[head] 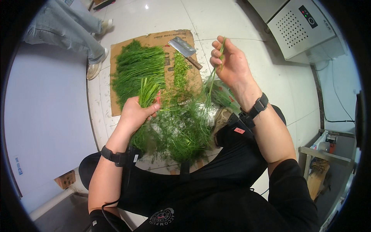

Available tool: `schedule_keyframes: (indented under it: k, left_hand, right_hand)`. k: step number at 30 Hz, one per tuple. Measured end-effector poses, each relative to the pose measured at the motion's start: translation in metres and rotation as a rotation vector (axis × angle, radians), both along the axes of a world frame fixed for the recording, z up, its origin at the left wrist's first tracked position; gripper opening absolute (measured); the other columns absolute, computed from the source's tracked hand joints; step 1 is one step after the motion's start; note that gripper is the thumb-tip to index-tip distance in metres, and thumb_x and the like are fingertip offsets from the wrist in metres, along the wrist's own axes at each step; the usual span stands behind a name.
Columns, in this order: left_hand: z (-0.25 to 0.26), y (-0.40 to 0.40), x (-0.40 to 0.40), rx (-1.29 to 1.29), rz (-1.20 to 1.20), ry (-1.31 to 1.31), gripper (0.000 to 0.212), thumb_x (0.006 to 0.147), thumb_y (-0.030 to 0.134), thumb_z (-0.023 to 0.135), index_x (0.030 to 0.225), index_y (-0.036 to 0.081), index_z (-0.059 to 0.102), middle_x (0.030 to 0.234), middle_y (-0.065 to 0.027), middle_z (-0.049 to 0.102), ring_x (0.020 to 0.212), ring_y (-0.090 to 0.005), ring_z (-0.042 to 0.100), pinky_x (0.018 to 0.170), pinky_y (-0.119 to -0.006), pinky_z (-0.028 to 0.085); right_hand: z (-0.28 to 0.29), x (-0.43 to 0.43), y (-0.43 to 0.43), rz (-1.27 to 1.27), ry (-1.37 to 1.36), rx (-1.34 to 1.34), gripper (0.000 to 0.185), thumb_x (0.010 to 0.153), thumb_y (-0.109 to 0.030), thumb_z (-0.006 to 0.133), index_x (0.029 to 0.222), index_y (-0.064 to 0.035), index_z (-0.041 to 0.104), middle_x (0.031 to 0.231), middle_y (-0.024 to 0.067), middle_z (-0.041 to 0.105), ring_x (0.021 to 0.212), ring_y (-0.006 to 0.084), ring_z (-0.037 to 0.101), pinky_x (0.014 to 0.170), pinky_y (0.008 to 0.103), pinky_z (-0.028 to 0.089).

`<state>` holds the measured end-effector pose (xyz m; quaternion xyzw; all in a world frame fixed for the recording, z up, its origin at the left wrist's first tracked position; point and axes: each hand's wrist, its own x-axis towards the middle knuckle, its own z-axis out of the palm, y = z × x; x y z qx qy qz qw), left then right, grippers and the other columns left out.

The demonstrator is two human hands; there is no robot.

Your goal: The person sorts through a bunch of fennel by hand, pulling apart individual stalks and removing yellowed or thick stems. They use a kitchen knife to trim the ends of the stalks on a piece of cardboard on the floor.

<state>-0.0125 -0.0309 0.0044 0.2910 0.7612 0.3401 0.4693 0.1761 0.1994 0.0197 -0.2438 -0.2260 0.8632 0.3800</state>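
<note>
My left hand grips a bunch of feathery dill-like greens by the stems, cut ends pointing up. Raised on the right, my right hand pinches a few thin stems of the same herb, their fronds hanging down. A loose heap of fronds lies between my legs. Beyond my left hand, a neat row of long greens rests on a flat cardboard sheet. Chopped stem pieces form a strip beside it. A cleaver with a wooden handle lies at the sheet's far right.
A plastic bag with greens sits beside my shoe. Another person in jeans stands at the far left, by a long white cabinet. A perforated metal appliance is at upper right, a metal rack at lower right.
</note>
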Motion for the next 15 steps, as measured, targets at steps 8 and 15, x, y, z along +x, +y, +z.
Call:
schedule_keyframes:
  k: [8, 15]
  left_hand:
    - [0.014, 0.007, 0.012, 0.167, 0.101, -0.293, 0.028, 0.084, 0.015, 0.071, 0.107, 0.000, 0.063, 0.089, -0.0053, 0.067, 0.068, -0.0088, 0.057, 0.056, -0.024, 0.045]
    - [0.015, 0.014, 0.026, 0.261, 0.096, -0.504, 0.040, 0.088, 0.021, 0.067, 0.118, -0.003, 0.058, 0.111, -0.0143, 0.067, 0.062, -0.0084, 0.053, 0.056, -0.024, 0.044]
  right_hand:
    - [0.004, -0.006, -0.016, 0.126, -0.021, -0.047, 0.033, 0.088, -0.032, 0.068, 0.100, -0.0043, 0.056, 0.085, 0.0062, 0.058, 0.061, 0.0111, 0.047, 0.044, 0.0210, 0.032]
    - [0.009, -0.016, -0.032, 0.232, -0.003, 0.006, 0.030, 0.092, -0.024, 0.063, 0.110, -0.0014, 0.056, 0.081, 0.0015, 0.050, 0.061, 0.0077, 0.038, 0.044, 0.0174, 0.027]
